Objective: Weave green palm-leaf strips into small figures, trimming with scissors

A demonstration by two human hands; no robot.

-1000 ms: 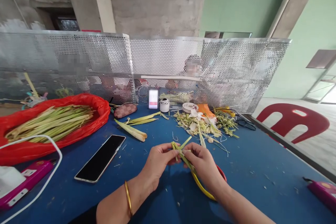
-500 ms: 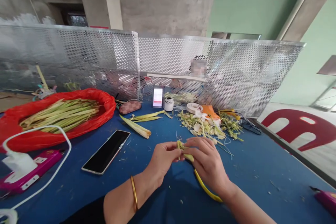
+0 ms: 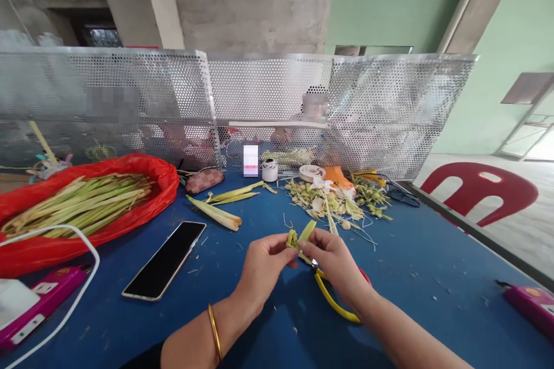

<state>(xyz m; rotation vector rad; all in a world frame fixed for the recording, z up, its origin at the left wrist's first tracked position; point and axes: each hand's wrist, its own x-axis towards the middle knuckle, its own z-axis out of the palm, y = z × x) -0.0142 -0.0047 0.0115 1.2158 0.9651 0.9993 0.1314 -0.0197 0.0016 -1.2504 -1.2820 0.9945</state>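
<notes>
Both my hands meet over the middle of the blue table. My left hand, with a gold bangle on its wrist, pinches a small folded green leaf strip between thumb and fingertips. My right hand is closed on the same strip from the right and also holds yellow-handled scissors, whose handles stick out under the palm. One end of the strip points up and to the right between my fingers.
A red bag of green stalks lies at the left. A black phone, loose stalks and a heap of trimmings lie ahead. Pink devices sit at both edges. A perforated metal screen has people behind it. A red chair stands right.
My hands have kept working the strip, and one end now sticks up from between the fingers. The view has swung a little to the left and back.
</notes>
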